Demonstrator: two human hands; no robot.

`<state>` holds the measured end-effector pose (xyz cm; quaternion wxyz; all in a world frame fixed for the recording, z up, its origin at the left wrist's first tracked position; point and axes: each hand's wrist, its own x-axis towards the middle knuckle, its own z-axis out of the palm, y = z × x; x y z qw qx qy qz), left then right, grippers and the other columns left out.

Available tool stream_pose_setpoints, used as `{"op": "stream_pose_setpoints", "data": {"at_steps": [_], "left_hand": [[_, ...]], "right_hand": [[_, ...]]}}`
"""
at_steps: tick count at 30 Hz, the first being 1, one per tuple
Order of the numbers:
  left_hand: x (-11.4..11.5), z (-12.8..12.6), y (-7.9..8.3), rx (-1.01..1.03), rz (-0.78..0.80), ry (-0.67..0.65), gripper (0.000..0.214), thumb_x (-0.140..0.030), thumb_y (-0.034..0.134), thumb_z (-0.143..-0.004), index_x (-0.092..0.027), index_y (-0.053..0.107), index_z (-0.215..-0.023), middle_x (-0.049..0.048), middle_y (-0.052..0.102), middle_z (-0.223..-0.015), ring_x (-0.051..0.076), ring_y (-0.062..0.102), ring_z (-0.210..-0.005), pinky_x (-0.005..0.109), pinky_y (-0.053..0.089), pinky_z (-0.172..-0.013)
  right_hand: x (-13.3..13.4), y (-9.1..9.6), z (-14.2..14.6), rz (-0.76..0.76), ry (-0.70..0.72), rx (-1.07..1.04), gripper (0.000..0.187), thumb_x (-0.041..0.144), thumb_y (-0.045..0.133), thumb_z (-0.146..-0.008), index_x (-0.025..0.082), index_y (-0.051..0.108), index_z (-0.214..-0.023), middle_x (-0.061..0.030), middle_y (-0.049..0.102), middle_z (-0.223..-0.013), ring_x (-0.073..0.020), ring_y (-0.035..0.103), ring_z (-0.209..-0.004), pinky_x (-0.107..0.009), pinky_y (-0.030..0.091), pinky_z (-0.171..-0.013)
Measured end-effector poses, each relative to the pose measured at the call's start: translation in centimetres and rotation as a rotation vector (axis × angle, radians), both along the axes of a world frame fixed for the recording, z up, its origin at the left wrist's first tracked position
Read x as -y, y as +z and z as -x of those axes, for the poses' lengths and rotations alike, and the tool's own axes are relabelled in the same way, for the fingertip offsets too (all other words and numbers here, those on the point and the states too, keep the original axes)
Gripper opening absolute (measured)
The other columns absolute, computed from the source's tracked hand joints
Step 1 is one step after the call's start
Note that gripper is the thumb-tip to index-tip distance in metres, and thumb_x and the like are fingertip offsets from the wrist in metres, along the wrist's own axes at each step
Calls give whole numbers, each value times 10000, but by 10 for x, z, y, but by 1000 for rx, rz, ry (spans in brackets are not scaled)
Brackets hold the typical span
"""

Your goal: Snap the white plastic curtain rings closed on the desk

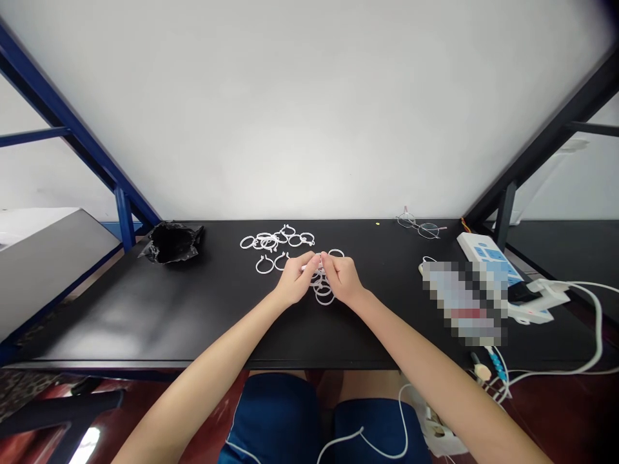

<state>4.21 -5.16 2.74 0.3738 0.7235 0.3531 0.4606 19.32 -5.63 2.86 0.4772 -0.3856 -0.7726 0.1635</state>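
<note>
Pinching a white piece (320, 263), left hand (294, 280) and right hand (342, 278) hold fingers (331, 265) narrow beside white rings (325, 303).

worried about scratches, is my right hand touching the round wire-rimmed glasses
Apart: head view shows black tabletop between right hand and glasses.

Looks like a home or dormitory room, judging by the desk (203, 303) set against a plain wall (309, 129), a metal frame (87, 145) at left, glasses (416, 225) far right and cables (599, 322) near right.
</note>
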Motion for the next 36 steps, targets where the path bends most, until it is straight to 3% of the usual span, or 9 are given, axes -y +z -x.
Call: {"op": "stream_pose_setpoints", "data": {"at_steps": [6,11,17,21,36], "left_hand": [[-2,1,-2,4,46,-17,404,-386,346,-949,-182,360,-601,-37,371,-571,99,367,-556,247,327,-552],[2,0,5,-60,9,56,376,-329,328,-925,-182,369,-582,-33,399,-554,102,372,-546,247,325,-554],[2,1,7,-110,-43,118,359,-324,343,-911,-177,390,-587,-31,410,-548,101,369,-542,245,308,-551],[2,2,6,-121,-48,141,364,-340,346,-910,-175,405,-591,-27,401,-549,105,362,-550,246,300,-551],[1,5,9,-165,-57,117,349,-328,418,-889,-175,369,-579,-36,382,-545,94,338,-539,232,276,-536]], "right_hand": [[1,-2,3,-3,30,6,431,347,318,-1008,195,452,-627,1,493,-551,-117,439,-492,-268,315,-532],[1,-1,2,9,27,54,422,344,309,-1008,191,504,-666,-9,539,-588,-120,470,-510,-264,330,-543],[1,-2,3,57,-28,40,444,400,362,-994,194,432,-606,29,401,-517,-99,374,-477,-261,289,-517],[0,-4,3,41,20,-1,453,405,400,-980,200,334,-581,50,309,-507,-89,306,-473,-257,264,-500],[-2,-4,2,147,115,-56,441,432,363,-981,207,328,-603,46,316,-536,-99,313,-496,-265,271,-505]]}}
